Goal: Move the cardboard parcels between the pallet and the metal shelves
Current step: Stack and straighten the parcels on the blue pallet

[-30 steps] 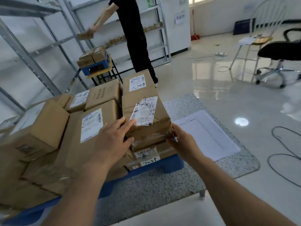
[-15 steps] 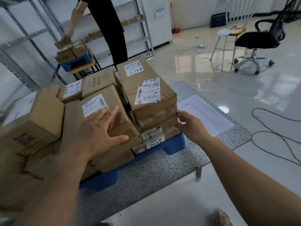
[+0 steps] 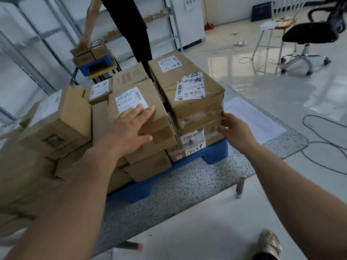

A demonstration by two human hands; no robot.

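- Resting flat, the left hand presses a parcel stacked on the blue pallet.
- Right hand, fingers loosely curled, touches the taller stack; whether it grips, cannot tell.
- Risk: a one-sided pull likely topples that stack off the desk.

The floor is glossy pale tile and reflects overhead light. A low speckled stone-topped table stands on it, with a white paper sheet lying flat on its right part. A black swivel office chair stands at upper right, just beside a metal-framed stool. Black cables trail over the floor at right. The white wall carries a paper notice.
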